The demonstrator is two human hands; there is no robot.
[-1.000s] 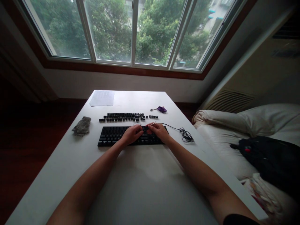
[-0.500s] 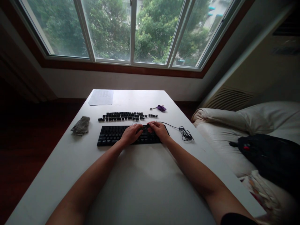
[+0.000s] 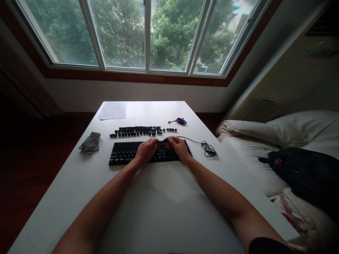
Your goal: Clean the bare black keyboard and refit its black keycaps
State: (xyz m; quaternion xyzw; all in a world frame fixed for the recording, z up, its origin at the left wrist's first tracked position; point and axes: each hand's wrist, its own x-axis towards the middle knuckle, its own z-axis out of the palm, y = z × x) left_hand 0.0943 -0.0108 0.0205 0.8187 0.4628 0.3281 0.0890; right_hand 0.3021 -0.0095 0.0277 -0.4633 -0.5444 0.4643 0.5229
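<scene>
A black keyboard [image 3: 124, 153] lies across the middle of the white table [image 3: 159, 208]. Both my hands rest over its right half. My left hand [image 3: 146, 149] has its fingers curled and pinched near the top row. My right hand [image 3: 178, 146] is curled too, fingertips meeting the left hand's at a small dark piece I cannot make out. Loose black keycaps [image 3: 140, 131] lie in rows just behind the keyboard.
A grey cloth [image 3: 90, 143] lies left of the keyboard, a sheet of paper [image 3: 113, 110] at the far left corner, a purple tool [image 3: 181, 121] at the far right. The keyboard's coiled cable [image 3: 209, 149] is near the right edge. A bed with a black bag [image 3: 307, 176] stands right.
Both hands stayed over the keyboard's right half, with fingertips shifting slightly toward its top row. The view tilted a little.
</scene>
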